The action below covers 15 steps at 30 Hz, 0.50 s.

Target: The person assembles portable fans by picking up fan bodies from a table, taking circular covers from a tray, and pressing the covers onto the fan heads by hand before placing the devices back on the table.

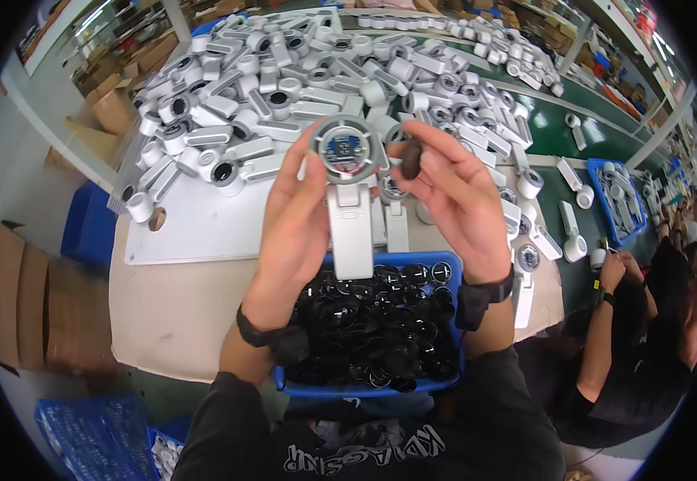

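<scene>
My left hand [294, 224] is closed around the round head of a white handheld device [352, 240], whose flat handle points down toward me. Inside its grey ring a blue circuit board [344, 148] with red wire shows. Pinched between the thumb and fingers of my right hand [468, 200] is a small dark round cover [411, 159], turned nearly edge-on just right of the ring. Both hands are above a blue bin [368, 392] full of glossy black round covers [364, 329].
A large heap of similar white devices [260, 96] covers the far table. Right of me, another person's hands [621, 268] work beside a blue tray [643, 232] of white parts. Cardboard boxes [36, 305] stand at left.
</scene>
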Each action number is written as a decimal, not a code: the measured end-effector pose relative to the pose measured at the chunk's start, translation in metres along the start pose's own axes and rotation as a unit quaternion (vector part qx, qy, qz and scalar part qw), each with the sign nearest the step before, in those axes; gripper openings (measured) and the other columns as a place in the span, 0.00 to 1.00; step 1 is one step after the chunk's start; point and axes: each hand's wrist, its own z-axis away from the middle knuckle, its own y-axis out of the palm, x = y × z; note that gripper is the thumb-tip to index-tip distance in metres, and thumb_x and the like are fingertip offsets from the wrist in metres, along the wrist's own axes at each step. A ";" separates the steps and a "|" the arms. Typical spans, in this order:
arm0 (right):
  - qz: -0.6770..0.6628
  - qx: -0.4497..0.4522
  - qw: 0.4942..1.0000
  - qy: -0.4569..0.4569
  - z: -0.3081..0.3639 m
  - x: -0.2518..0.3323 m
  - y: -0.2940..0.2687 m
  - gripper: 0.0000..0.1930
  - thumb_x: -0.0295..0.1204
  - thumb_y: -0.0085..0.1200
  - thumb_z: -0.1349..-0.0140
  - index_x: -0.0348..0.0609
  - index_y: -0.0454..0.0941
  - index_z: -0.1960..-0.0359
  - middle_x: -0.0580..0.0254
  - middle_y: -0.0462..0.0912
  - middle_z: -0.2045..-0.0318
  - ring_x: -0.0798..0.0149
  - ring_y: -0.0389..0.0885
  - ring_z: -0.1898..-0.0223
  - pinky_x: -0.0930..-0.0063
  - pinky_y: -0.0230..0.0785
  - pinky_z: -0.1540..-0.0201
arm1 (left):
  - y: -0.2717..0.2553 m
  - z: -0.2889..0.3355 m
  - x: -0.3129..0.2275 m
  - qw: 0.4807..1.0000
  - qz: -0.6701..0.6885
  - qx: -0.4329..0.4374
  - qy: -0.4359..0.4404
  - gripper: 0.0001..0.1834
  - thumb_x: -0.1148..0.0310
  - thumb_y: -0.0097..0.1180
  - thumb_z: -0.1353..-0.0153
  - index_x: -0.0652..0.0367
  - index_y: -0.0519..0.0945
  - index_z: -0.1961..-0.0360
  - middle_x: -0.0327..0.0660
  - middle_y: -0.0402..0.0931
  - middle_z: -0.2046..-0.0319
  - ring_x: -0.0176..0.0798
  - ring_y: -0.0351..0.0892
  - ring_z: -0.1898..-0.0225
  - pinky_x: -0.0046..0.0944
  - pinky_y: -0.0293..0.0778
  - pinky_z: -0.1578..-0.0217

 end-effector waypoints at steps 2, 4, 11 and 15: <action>0.041 -0.025 0.998 -0.037 0.005 0.002 0.008 0.22 0.22 0.48 0.32 0.31 0.65 0.37 0.46 0.80 0.50 0.57 0.84 0.54 0.73 0.79 0.51 | 0.003 0.000 -0.001 1.000 -0.008 0.011 0.008 0.31 0.59 0.48 0.28 0.59 0.55 0.29 0.47 0.74 0.45 0.41 0.78 0.48 0.46 0.78 0.49; 0.071 -0.035 0.995 -0.061 0.008 0.003 0.015 0.21 0.22 0.50 0.32 0.31 0.67 0.39 0.46 0.81 0.51 0.56 0.84 0.54 0.72 0.79 0.50 | 0.004 0.001 -0.002 1.000 -0.021 0.008 0.018 0.31 0.59 0.49 0.28 0.59 0.55 0.30 0.47 0.74 0.45 0.41 0.78 0.48 0.46 0.78 0.49; 0.206 -0.003 0.958 -0.198 0.011 0.001 0.016 0.14 0.20 0.56 0.37 0.33 0.76 0.50 0.47 0.82 0.54 0.55 0.84 0.55 0.64 0.76 0.49 | 0.008 0.003 -0.003 0.999 -0.015 0.016 0.033 0.32 0.62 0.49 0.28 0.60 0.54 0.29 0.48 0.73 0.44 0.41 0.77 0.47 0.44 0.77 0.48; 0.214 0.037 0.948 -0.234 0.011 -0.005 0.014 0.13 0.17 0.57 0.40 0.34 0.77 0.53 0.48 0.80 0.56 0.54 0.83 0.56 0.64 0.76 0.49 | 0.011 0.004 -0.005 0.997 -0.050 0.019 0.056 0.33 0.63 0.50 0.29 0.61 0.53 0.29 0.48 0.72 0.43 0.41 0.76 0.45 0.43 0.74 0.45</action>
